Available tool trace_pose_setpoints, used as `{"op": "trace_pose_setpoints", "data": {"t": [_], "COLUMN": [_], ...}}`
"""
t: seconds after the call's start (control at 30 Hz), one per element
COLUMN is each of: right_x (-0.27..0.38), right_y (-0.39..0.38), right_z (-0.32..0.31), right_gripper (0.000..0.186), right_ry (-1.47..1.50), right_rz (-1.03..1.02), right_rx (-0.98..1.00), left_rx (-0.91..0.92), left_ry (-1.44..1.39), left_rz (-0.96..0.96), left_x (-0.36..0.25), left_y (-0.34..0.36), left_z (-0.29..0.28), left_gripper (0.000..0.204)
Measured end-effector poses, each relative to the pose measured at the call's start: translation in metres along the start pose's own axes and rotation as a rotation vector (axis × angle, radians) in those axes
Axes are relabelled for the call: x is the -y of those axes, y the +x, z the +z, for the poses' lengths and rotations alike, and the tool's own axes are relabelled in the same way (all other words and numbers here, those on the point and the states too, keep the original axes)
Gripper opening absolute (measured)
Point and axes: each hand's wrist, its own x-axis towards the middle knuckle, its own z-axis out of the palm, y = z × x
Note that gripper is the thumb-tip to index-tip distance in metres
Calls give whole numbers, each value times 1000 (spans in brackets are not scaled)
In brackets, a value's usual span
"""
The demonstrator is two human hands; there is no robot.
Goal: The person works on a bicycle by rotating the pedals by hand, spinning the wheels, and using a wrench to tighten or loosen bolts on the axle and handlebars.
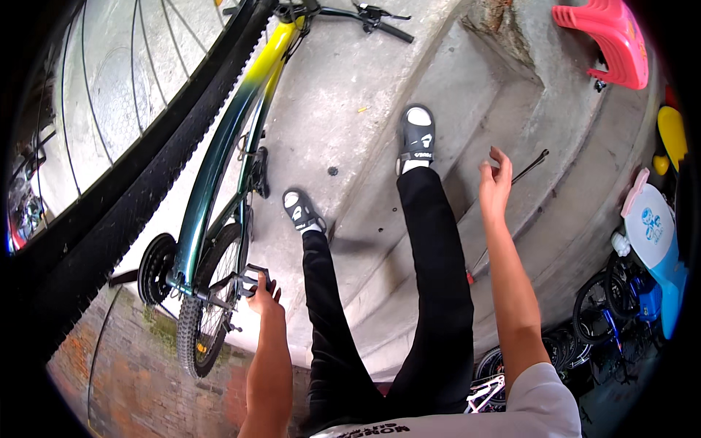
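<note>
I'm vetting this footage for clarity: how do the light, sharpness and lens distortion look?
Head view: pale concrete glares near the bicycle frame, bicycles at lower right sit dim; head view: steps bow toward the rim, corners go black; head view: left hand and right hand show no obvious motion blur.

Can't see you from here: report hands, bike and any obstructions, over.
Left hand on pedal. Right hand open, near wrench. Bike left of legs. Large tyre crosses left foreground.
</note>
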Motion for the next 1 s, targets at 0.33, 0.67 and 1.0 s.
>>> {"op": "trace_pose_setpoints", "data": {"t": [0.33, 0.67, 1.0], "right_x": [163, 189, 202], "right_y": [-114, -202, -208], "right_z": [87, 77, 4], "right_gripper": [22, 21, 21], "right_ry": [520, 78, 54], "right_rz": [-164, -214, -117], "right_rx": [807, 913, 1072], "left_rx": [-74, -89, -204], "left_ry": [198, -28, 103], "left_rz": [165, 201, 142], "left_x": [-73, -7, -26], "left_y": [-122, -46, -47], "left_z": [-176, -143, 58], "left_gripper": [30, 35, 37]}}
